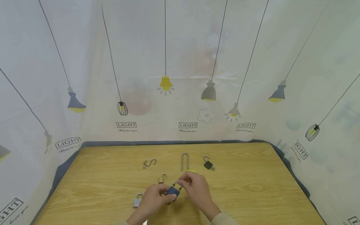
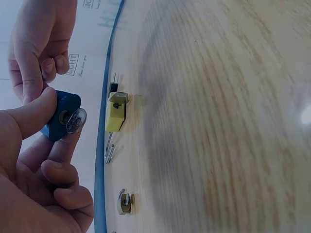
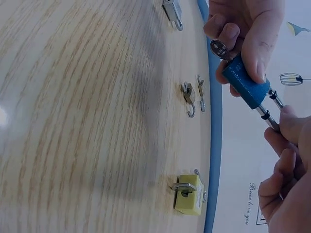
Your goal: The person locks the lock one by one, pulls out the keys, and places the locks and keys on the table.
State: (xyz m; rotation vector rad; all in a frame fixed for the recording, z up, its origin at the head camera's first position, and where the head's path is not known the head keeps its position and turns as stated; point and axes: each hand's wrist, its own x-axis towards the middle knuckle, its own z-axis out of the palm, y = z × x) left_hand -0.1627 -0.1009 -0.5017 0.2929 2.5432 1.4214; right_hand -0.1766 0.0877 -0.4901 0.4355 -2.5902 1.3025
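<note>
Over a wooden table (image 1: pixel 253 187), the left hand (image 1: pixel 153 197) is gripping a blue padlock (image 1: pixel 172 190) while the right hand (image 1: pixel 197 189) is pinching its shackle (image 3: pixel 271 123); clean handling is likely depending on keeping it straight.

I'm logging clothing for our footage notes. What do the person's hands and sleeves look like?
The left hand and the right hand are bare, with no gloves, rings or markings showing. A pale beige right sleeve reaches near the wrist; only a sliver of the left sleeve shows, in a similar colour.
</note>
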